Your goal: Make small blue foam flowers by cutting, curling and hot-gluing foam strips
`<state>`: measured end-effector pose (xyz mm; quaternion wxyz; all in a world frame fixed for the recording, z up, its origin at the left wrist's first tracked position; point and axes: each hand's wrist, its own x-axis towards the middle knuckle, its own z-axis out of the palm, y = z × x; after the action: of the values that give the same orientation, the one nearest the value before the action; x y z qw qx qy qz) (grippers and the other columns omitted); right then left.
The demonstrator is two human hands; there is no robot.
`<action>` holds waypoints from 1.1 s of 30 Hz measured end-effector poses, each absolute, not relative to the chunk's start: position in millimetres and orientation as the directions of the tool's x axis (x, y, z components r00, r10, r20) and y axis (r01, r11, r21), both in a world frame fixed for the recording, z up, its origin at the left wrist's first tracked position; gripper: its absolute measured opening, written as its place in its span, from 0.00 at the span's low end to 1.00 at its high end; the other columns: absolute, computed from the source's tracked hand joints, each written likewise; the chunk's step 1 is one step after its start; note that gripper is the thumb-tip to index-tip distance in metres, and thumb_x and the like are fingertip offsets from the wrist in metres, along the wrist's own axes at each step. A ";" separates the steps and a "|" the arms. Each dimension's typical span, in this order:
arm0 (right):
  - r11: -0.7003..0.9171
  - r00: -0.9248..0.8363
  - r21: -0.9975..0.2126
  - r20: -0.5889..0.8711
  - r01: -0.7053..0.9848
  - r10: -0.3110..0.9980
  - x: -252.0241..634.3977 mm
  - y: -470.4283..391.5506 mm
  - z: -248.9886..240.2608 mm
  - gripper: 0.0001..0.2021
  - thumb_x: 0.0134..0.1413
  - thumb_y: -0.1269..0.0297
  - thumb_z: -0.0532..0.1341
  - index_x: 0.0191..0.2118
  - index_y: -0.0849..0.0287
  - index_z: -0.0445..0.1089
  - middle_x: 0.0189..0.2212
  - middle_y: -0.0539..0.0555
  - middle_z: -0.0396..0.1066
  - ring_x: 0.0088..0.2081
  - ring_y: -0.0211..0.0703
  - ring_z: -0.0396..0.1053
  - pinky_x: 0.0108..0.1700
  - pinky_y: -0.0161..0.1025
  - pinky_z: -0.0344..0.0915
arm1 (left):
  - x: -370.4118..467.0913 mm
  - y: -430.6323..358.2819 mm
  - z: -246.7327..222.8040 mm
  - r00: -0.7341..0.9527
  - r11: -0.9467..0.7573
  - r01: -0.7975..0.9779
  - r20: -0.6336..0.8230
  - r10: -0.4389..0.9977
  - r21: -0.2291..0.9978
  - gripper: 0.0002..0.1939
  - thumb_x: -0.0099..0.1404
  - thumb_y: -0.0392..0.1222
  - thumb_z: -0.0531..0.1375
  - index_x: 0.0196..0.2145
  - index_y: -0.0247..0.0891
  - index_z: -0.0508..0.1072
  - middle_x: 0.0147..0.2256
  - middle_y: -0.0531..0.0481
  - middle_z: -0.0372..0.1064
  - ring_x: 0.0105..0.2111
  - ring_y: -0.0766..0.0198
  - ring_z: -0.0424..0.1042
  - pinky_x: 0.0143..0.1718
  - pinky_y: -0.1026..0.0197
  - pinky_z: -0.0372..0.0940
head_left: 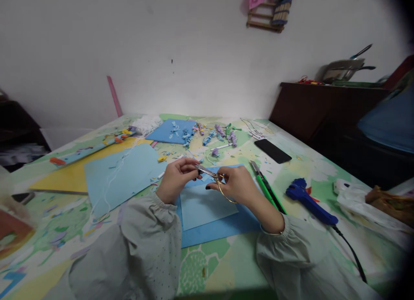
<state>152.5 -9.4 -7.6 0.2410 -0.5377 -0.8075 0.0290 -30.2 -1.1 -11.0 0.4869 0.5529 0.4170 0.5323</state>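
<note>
1. The right hand [237,183] is holding the scissors [214,175] in the middle of the frame, its fingers curling around the gold handles. I'm thinking a soft grip is best for small, slow squeezes.
2. The left hand [177,176] is bending its fingers close together by the blade tips. I can't tell if it is pinching something tiny. Keeping those fingertips out from between the blades is mattering most, I'm guessing.
3. The pale blue sheet [207,209] is lying below both hands, so I'd be working above it, minding its edges.
</note>
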 end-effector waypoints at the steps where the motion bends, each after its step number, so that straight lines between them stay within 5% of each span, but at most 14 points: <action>1: 0.419 -0.305 -0.306 0.356 0.855 0.883 152.5 -9.5 -7.2 0.20 0.42 0.43 0.61 0.24 0.58 0.69 0.16 0.50 0.65 0.21 0.35 0.58 0.25 0.33 0.45 | -30.3 -0.9 -10.9 0.084 -0.179 -0.058 0.183 0.979 0.982 0.13 0.45 0.33 0.63 0.33 0.32 0.72 0.22 0.50 0.72 0.24 0.63 0.72 0.24 0.65 0.62; 26: 0.414 -0.314 -0.271 0.344 0.869 0.885 154.6 -7.3 -7.5 0.21 0.41 0.42 0.61 0.21 0.58 0.69 0.15 0.49 0.63 0.19 0.34 0.56 0.24 0.33 0.44 | -33.6 1.7 -14.5 0.068 -0.175 -0.058 0.178 0.982 0.983 0.13 0.47 0.34 0.64 0.34 0.32 0.72 0.22 0.51 0.71 0.24 0.64 0.73 0.25 0.65 0.62; 33: 0.396 -0.208 -0.486 0.397 0.779 0.894 152.9 -4.7 -8.1 0.17 0.43 0.50 0.63 0.19 0.61 0.68 0.14 0.49 0.62 0.19 0.33 0.55 0.23 0.32 0.46 | -32.0 -0.3 -11.9 0.083 -0.154 -0.054 0.158 0.984 0.987 0.15 0.47 0.35 0.64 0.35 0.32 0.70 0.22 0.52 0.71 0.24 0.63 0.73 0.25 0.65 0.62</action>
<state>152.9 -4.7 -8.1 0.3202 -0.5419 -0.7718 0.0900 -32.0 -0.3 -11.9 0.4923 0.5470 0.4249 0.5272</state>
